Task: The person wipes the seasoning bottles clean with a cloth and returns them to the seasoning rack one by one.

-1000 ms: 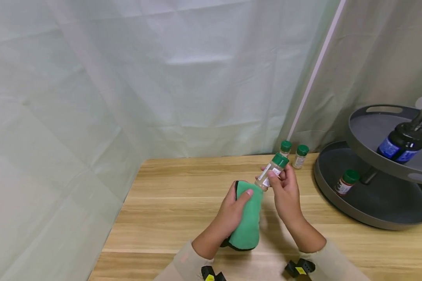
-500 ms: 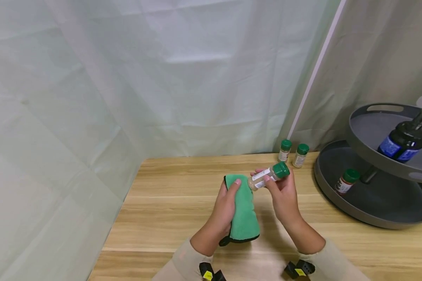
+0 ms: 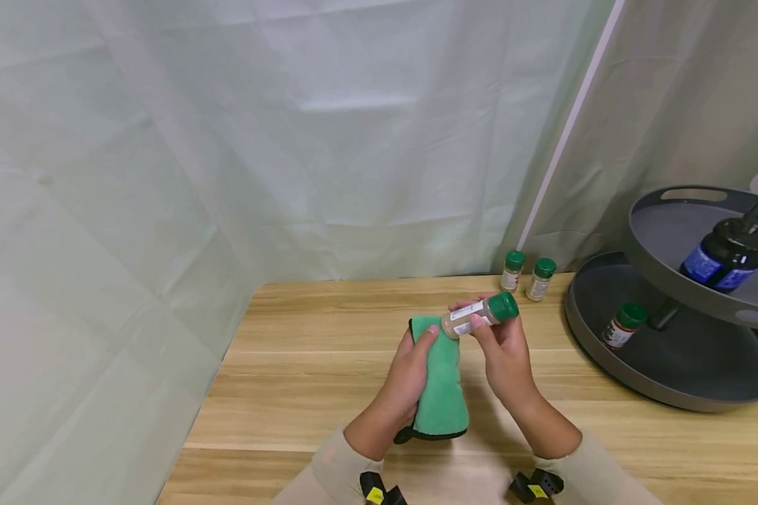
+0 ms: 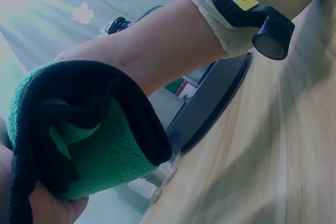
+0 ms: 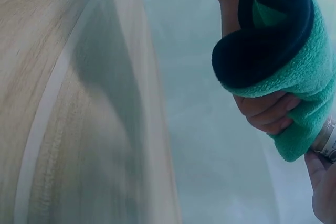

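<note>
In the head view my left hand (image 3: 409,375) grips a folded green cloth (image 3: 443,393) with black edging, thumb on top. Curled fingers show beneath the cloth (image 5: 310,93) in the right wrist view. My right hand (image 3: 504,354) holds a spice jar (image 3: 470,318) with a green cap and white labels, thumb across its side. The jar is tilted, its cap up to the right and its base against the cloth's upper edge. Both hands are raised over the wooden table. In the left wrist view the rolled cloth (image 4: 105,145) hides most of the left hand.
Two more green-capped spice jars (image 3: 510,272) (image 3: 540,280) stand at the table's back edge. To the right is a two-tier dark grey tray stand (image 3: 669,403). Its lower tier holds a red-and-green-capped jar (image 3: 622,327), its upper one a dark bottle with a blue label (image 3: 720,263). Pale curtains hang behind.
The spice jar has tipped from steeply slanted to nearly level, and its cap has come down. The cloth and left hand have shifted slightly left, then a little back right.
</note>
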A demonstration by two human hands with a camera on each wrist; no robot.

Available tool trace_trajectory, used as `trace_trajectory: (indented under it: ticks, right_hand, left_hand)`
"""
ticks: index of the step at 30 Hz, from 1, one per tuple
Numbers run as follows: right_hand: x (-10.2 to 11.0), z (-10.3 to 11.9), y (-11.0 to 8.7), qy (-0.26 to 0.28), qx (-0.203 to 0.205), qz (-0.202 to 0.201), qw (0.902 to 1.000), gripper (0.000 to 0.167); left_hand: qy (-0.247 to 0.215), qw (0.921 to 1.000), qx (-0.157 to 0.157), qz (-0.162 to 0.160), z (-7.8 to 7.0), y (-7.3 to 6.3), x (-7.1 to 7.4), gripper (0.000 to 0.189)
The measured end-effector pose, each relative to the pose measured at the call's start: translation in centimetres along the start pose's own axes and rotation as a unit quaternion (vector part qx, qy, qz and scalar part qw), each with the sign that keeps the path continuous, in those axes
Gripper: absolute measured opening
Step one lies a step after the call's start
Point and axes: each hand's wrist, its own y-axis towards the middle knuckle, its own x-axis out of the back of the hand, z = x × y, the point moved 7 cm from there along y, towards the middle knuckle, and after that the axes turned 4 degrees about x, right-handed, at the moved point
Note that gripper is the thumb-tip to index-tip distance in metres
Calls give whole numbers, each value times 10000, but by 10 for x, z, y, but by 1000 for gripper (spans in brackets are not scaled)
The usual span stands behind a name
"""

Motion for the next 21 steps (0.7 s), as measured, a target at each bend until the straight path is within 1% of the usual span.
trace_trajectory:
  ticks: [7, 13, 16, 21]
  right_hand:
    - [3, -3, 0, 64, 65, -33, 10000, 30]
    - [1, -6, -1, -3, -131, -124, 9998, 29]
    - [0, -6, -3, -30, -178, -153, 9997, 30]
    - [-5, -2, -6, 57, -148, -99, 9998, 30]
  left_hand:
    - [34, 9999, -111, -64, -3, -1, 1, 44]
    - [5, 9991, -295, -299, -11, -2, 8, 42]
    - [-77, 9988, -388, -300, -13, -3, 10, 41]
    - [-101, 9985, -398, -373, -14, -2, 13, 44]
